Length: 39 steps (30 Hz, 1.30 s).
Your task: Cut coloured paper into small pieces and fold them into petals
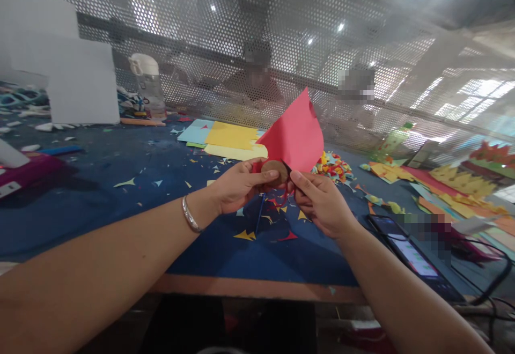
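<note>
My left hand (pixel 243 185) pinches a round brown disc (pixel 274 172) flat against a sheet of red paper (pixel 300 134). The sheet stands up and curves away behind the disc. My right hand (pixel 322 201) is closed at the disc's right side around what looks like scissors (pixel 287 166); only a short dark blade shows at the paper, and the fingers hide the rest. A thin red strip (pixel 285 199) hangs between the hands. Below them, yellow scraps (pixel 245 235) and a red scrap (pixel 287 235) lie on the blue tabletop (pixel 213 252).
Yellow sheets (pixel 233 135) lie behind my hands, with a pile of small coloured pieces (pixel 333 167) to their right. A phone (pixel 410 252) rests at the right. A bottle (pixel 148 83) stands back left before a perforated screen (pixel 193 32); people sit beyond it.
</note>
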{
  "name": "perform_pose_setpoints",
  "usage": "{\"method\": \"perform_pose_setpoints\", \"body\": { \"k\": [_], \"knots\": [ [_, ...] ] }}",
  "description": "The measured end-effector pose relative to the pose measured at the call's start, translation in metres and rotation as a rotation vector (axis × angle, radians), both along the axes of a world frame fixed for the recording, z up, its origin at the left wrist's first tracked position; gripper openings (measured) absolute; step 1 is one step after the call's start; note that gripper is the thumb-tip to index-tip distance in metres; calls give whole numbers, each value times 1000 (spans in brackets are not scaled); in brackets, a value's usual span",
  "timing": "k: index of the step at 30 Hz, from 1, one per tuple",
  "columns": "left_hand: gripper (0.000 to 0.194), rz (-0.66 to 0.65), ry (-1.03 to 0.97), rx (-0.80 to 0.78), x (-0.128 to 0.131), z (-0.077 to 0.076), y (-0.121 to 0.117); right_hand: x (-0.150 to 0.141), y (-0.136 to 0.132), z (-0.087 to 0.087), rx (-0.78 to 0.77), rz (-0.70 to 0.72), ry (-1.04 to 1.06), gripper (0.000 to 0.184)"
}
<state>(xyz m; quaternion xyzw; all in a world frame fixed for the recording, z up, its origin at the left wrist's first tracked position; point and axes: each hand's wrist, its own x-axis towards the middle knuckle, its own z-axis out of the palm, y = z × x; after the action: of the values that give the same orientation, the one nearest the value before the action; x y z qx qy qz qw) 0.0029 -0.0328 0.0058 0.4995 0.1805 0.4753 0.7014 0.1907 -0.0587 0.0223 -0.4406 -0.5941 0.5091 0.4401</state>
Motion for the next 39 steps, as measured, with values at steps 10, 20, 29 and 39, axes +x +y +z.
{"method": "perform_pose_setpoints", "body": {
  "k": [10,20,29,39],
  "knots": [
    [18,180,10,-67,-2,4,2,3,1,0,32,20,-39,52],
    [11,131,16,-13,-2,5,1,7,3,-1,60,35,-66,51],
    [19,134,39,-6,-2,3,3,8,4,0,101,33,-88,49],
    [16,103,68,84,-3,1,4,9,5,0,132,22,-163,50]
  ]
}}
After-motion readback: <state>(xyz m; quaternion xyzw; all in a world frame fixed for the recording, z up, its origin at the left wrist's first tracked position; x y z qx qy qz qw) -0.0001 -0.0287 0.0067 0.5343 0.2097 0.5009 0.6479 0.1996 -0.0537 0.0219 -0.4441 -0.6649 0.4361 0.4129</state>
